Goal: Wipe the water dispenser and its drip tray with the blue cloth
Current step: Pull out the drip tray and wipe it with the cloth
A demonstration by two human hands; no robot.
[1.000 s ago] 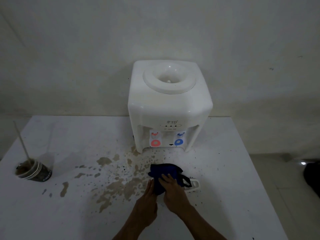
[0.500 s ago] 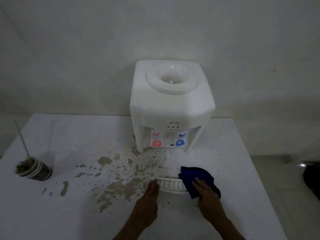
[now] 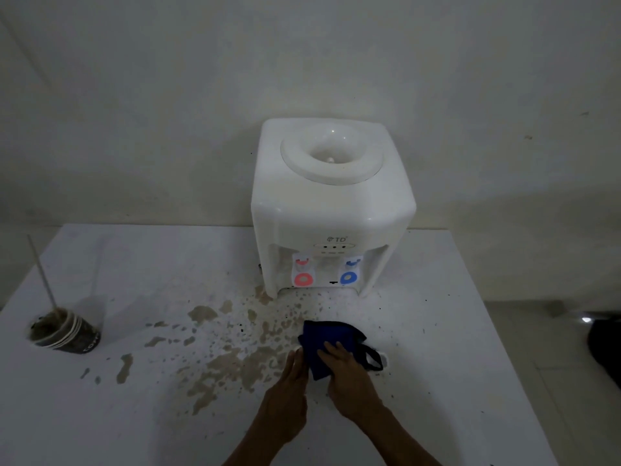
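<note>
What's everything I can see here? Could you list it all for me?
water dispenser: one, white, back of table against wall
taps: two, red left, blue right, dispenser front
blue cloth: one, dark blue, in front of dispenser
drip tray: one, white, mostly hidden under cloth
cup: one, dark, stick in it, table's left edge
spill: brown splashes, table centre
table: one, white
left hand: beside cloth
right hand: pressing cloth

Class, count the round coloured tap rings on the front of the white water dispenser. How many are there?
2: a red round tap ring at the front's lower left and a blue round tap ring at its lower right. None seems hidden.
</note>
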